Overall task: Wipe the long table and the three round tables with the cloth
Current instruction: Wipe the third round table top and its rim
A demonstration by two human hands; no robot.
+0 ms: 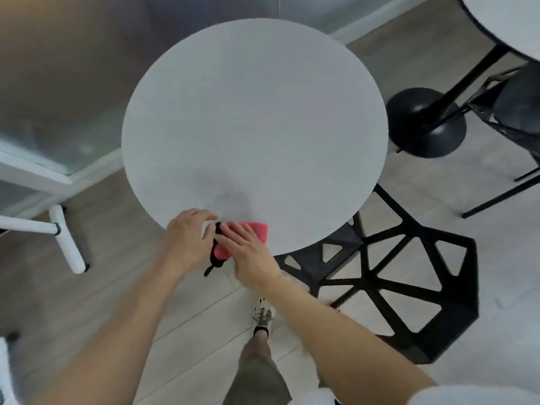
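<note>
floor [87, 302]: pale planks | glass wall [58, 97]: frosted, white-framed | black chair [458, 331]: cut-out frame, right | white legs [68, 247]: left

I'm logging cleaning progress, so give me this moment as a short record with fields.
table: round table, grey top
cloth: pink cloth with black trim, on the table's near edge
right hand: flat on the cloth, fingers straight
left hand: at the cloth's black trim; grip unclear
nearby: black chair beside the table; second round table at upper right
</note>
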